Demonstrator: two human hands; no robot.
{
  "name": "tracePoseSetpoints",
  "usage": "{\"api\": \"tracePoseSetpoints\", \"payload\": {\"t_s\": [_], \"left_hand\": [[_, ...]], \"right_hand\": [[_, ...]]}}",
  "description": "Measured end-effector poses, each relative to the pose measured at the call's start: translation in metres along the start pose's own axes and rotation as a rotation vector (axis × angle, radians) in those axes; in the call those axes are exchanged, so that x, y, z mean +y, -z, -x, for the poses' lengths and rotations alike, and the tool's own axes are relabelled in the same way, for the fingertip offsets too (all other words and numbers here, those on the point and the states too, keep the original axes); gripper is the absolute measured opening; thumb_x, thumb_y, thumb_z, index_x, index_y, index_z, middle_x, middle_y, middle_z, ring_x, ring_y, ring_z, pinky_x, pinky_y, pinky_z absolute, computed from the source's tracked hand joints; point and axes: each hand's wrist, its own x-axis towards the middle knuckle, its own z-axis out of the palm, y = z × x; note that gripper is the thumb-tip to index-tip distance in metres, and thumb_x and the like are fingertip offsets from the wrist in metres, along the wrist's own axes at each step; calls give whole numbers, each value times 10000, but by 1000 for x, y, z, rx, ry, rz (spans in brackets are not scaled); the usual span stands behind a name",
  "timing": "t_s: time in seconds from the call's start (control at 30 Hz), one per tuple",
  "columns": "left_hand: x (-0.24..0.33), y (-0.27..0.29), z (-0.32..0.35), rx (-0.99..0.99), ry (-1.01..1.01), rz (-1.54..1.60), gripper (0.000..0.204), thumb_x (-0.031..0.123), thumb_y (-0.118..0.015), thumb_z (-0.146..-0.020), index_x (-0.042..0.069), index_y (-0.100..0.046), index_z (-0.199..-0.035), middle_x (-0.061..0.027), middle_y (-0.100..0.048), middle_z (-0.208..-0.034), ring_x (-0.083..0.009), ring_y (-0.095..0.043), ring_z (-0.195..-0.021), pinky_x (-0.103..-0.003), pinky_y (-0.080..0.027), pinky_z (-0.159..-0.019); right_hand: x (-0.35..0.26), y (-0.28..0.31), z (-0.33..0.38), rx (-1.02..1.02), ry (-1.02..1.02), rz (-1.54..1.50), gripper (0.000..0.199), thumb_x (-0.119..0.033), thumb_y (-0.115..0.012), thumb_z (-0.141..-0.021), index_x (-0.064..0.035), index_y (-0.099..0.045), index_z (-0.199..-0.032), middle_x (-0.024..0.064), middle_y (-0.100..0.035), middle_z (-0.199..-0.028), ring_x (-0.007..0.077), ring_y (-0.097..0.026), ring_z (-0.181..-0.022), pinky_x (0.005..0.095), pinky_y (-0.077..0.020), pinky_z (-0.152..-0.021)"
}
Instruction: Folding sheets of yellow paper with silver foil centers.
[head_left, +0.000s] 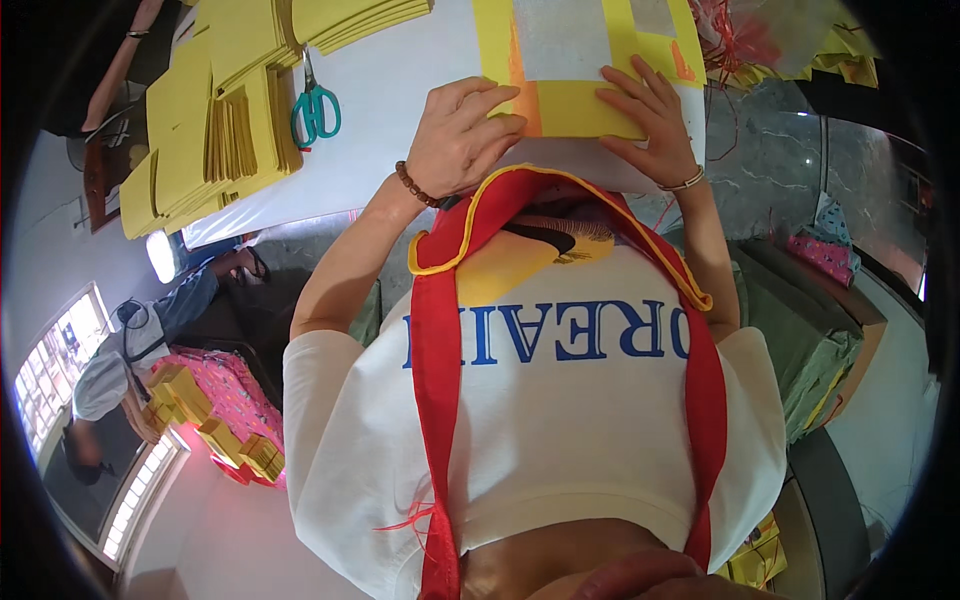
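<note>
A yellow card piece (585,108) lies folded at the near edge of the white table, with pale grey panels (565,45) and an orange strip (526,105). My left hand (465,130) rests at its left side, fingers slightly bent and apart, their tips by the orange strip. On the right end of the fold lies my right hand (655,120), fingers spread and its thumb along the near edge. Neither hand is closed around anything. The underside of the card is hidden.
Scissors with teal handles (316,110) lie left of my hands, beside stacked yellow card pieces (225,130). Red string (735,35) bunches at the right. Another person's arm (115,75) shows at the far left. A green-wrapped box (805,345) stands right of me.
</note>
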Motion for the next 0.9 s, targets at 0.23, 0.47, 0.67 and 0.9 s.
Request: {"api": "tracePoseSetpoints", "payload": {"t_s": [0.23,0.47,0.67,0.9], "left_hand": [[-2,-4,5,-35,29,26,281,150,-691,-703,130,-624,-975,-37,-567,-1116,-239,-508,-1009,-363,-387,-827],[-2,-12,6,-25,28,5,357,175,-716,-680,116,-613,-1017,-37,-571,-1058,-238,-517,-967,-339,-397,-809],[-2,2,-2,-46,-17,-7,265,156,-684,-722,106,-625,-976,-24,-598,-999,-208,-541,-910,-335,-414,-765],[-2,11,-17,-103,133,120,111,122,-628,-808,62,-650,-899,-72,-640,-786,-231,-591,-727,-329,-461,-670]], "right_hand": [[-2,1,-1,-9,-9,-3,475,-321,-692,-739,-183,-577,-1179,1,-450,-1358,289,-301,-1323,496,-205,-1068],[-4,1,2,45,1,-11,471,-277,-721,-716,-173,-593,-1157,37,-452,-1353,300,-336,-1303,489,-250,-1048],[0,1,3,55,-22,-139,490,-256,-731,-701,-155,-592,-1160,46,-457,-1347,309,-352,-1292,446,-283,-1037],[4,1,6,78,-105,-237,489,-208,-729,-684,-125,-592,-1146,48,-497,-1315,321,-317,-1311,431,-262,-1053]]}}
